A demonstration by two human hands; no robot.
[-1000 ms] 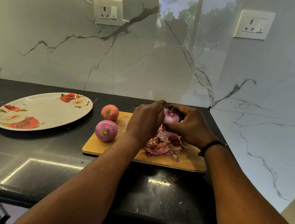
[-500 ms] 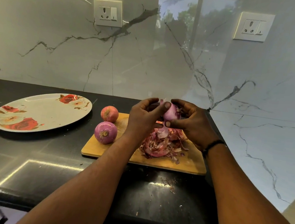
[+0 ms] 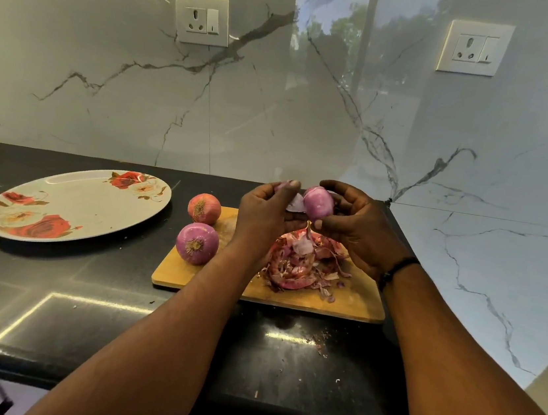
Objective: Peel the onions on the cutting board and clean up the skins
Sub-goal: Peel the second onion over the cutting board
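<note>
Held onion (image 3: 317,203): purple, smooth and mostly bare of skin, raised above the far part of the cutting board (image 3: 350,303), not touching it. Right hand (image 3: 354,227): fingers curled round the onion's far and right side, thumb under it, gripping it. Left hand (image 3: 265,213): fingers curled, thumb and fingertips pinching a pale strip of skin (image 3: 295,204) that sits against the onion's left side; whether the strip is fully free of the onion cannot be told. Dark band (image 3: 396,269) on the right wrist.

Skins (image 3: 300,262): loose heap of pink and purple peel on the middle of the board, directly below the held onion, with a few flakes spread toward the board's near right.

Onion, near (image 3: 197,243): purple, root end toward the camera, on the board's left edge, partly overhanging the counter (image 3: 47,300). Onion, far (image 3: 204,208): reddish-orange, dry skin on, at the board's far left corner, just behind the near one and close to it; whether they touch cannot be told.

Cutting board: wooden, rectangular, lying flat on the black counter, near the right-hand wall.

Plate (image 3: 70,196): large, oval, white with red roses, flat on the counter, left of the board and apart from it.

Crumbs (image 3: 320,342): small bits of peel on the counter in front of the board.

Wall: white marble with grey veins. Two white sockets, left (image 3: 201,20) and right (image 3: 475,48).
</note>
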